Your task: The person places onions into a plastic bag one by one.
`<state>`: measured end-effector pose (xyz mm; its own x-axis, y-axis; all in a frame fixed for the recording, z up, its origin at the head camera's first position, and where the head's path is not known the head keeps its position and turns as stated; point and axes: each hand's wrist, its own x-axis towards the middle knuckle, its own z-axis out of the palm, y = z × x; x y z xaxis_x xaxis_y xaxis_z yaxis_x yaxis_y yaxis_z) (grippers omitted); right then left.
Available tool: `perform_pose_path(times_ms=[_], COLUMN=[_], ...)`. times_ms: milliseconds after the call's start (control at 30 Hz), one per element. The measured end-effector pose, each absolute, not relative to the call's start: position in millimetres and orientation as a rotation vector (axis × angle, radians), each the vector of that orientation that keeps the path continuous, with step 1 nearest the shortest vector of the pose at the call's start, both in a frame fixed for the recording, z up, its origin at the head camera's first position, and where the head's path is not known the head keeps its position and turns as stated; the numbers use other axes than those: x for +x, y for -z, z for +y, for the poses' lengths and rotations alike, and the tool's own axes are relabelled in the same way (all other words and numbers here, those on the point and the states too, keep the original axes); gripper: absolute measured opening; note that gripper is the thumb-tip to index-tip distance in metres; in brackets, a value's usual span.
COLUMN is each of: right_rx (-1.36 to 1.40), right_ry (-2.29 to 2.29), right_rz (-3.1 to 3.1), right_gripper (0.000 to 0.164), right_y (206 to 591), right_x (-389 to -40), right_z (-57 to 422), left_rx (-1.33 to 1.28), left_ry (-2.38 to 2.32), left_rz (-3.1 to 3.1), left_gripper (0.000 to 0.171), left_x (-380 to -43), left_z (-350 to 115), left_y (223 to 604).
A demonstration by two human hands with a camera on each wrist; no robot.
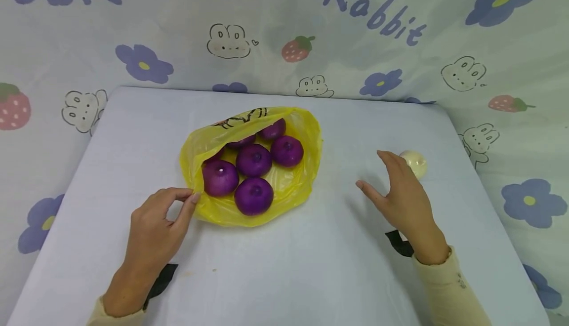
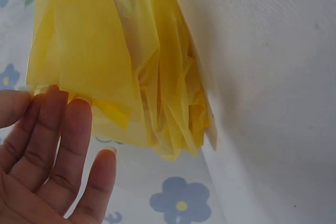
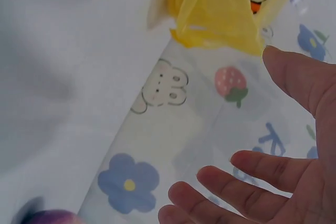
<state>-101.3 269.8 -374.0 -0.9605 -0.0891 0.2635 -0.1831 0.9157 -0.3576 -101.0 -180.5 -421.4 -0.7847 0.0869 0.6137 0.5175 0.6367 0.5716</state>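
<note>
A yellow plastic bag [image 1: 284, 183] lies on the table with its mouth spread toward me. Several purple onions [image 1: 253, 160] sit inside, some partly covered by the bag's upper edge. My left hand [image 1: 155, 227] pinches the bag's left rim between thumb and fingers; in the left wrist view the yellow film [image 2: 84, 40] meets the fingertips. To the bag's right, my right hand [image 1: 406, 202] is held apart from it, thumb and fingers spread, holding nothing. A pale, round, shiny thing [image 1: 416, 163] is partly hidden behind that hand; its kind is unclear.
The white table [image 1: 284, 276] has a patterned cloth [image 1: 262, 0] with flowers and rabbits behind it and at its sides. Dark strap ends [image 1: 163, 279] hang at both wrists. A purple rounded thing [image 3: 50, 217] shows at the right wrist view's lower edge.
</note>
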Motion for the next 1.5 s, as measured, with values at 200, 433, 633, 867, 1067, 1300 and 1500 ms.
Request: perform_pose_path(times_ms=[200,433,633,867,1067,1300,1500], right_rx=[0.139,0.017,-0.114,-0.205,-0.245,-0.263,-0.351], right_ry=[-0.604,-0.649,-0.641,-0.638,-0.673,-0.633,-0.676], right_rz=[-2.802,-2.789,-2.797,-2.854,-2.887,-2.842,-2.816], right_gripper=[0.081,0.078,0.078,0.084,0.085,0.07,0.061], right_y=[371,373,379,391,400,409,413], right_x=[-103,-105,-108,-115,-120,-124,-128], right_z=[287,313,332,347,354,357,360], left_rx=[-0.47,-0.463,-0.467,-0.471,-0.472,-0.467,-0.456], left_ry=[1.05,1.057,1.055,1.054,1.024,1.012,1.014], left_rz=[-2.31,-2.313,-2.314,-2.315,-2.325,-2.353,-2.364], left_gripper=[0.026,0.025,0.023,0.024,0.025,0.026,0.025], left_x=[-102,-101,-101,-102,-102,-102,-101], left_z=[-181,-181,-181,-181,-181,-180,-180], left_y=[422,422,421,421,421,421,420])
